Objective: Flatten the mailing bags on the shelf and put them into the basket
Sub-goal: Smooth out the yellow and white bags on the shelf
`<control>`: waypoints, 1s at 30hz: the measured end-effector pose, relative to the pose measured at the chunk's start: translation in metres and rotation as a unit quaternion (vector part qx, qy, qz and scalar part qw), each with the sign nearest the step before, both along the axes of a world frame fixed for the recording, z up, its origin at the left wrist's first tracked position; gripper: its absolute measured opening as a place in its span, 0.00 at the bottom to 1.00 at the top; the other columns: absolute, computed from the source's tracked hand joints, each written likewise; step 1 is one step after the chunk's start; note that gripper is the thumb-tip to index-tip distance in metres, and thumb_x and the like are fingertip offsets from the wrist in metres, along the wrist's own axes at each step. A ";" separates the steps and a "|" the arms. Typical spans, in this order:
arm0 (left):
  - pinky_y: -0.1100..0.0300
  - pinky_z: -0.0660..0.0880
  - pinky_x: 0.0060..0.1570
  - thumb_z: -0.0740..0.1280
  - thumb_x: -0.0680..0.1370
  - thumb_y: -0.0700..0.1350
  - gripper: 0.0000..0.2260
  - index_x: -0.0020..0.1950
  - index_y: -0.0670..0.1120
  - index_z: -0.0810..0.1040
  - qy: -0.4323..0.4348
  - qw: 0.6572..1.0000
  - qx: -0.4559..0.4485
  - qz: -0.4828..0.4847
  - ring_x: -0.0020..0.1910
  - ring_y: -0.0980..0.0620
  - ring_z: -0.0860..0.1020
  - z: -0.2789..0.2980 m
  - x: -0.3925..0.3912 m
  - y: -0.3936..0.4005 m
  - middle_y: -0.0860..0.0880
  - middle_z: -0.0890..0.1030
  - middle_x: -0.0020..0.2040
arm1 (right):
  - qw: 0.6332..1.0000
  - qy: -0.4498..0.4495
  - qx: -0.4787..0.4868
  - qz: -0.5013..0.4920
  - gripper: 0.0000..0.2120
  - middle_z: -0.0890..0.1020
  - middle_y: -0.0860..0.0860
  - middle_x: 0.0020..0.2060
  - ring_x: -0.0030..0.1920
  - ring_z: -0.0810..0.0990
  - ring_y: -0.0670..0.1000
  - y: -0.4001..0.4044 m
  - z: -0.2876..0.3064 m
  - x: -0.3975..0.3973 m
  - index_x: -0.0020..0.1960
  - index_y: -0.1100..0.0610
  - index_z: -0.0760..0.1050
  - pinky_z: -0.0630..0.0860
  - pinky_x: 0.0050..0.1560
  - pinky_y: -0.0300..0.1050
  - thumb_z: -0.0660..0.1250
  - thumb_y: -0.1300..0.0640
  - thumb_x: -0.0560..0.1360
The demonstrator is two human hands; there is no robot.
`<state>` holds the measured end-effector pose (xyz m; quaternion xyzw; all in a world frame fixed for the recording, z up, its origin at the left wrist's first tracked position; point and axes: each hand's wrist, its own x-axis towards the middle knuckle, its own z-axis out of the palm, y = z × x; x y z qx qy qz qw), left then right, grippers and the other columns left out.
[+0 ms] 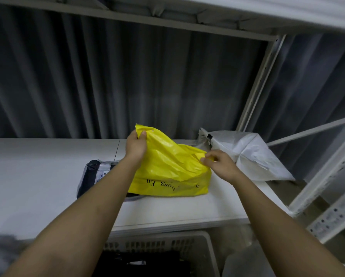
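Three bags on the shelf: one yellow, one white, one dark. One basket. Two hands.

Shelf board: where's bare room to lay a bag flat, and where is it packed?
Free: the shelf left of the grey-black bag, and the front strip between the yellow bag and the basket. Crowded: centre-right, where left hand and right hand hold the yellow bag against the white bag.
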<state>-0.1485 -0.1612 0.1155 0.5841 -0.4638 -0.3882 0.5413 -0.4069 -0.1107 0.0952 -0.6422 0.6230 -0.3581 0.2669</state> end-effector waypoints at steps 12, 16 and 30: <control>0.47 0.67 0.64 0.57 0.83 0.47 0.20 0.72 0.38 0.66 -0.103 0.992 0.069 -0.018 0.66 0.37 0.69 -0.002 0.037 0.010 0.38 0.70 0.69 | 0.964 0.203 -0.154 -0.080 0.10 0.80 0.61 0.44 0.46 0.77 0.61 0.009 0.019 0.027 0.54 0.61 0.70 0.62 0.37 0.46 0.55 0.55 0.82; 0.47 0.64 0.66 0.61 0.81 0.48 0.24 0.74 0.40 0.61 -0.199 0.979 0.041 0.036 0.70 0.38 0.64 0.002 0.032 0.017 0.38 0.64 0.72 | 0.964 0.208 -0.147 -0.073 0.11 0.81 0.60 0.46 0.47 0.78 0.62 0.009 0.022 0.034 0.56 0.60 0.70 0.65 0.37 0.47 0.54 0.53 0.83; 0.40 0.41 0.72 0.44 0.80 0.65 0.28 0.70 0.54 0.71 -0.538 0.802 0.018 -0.259 0.74 0.45 0.62 0.013 -0.023 0.036 0.48 0.71 0.71 | 0.972 0.120 -0.199 -0.027 0.07 0.80 0.56 0.43 0.44 0.78 0.58 0.017 0.045 0.051 0.51 0.58 0.70 0.72 0.41 0.50 0.56 0.55 0.82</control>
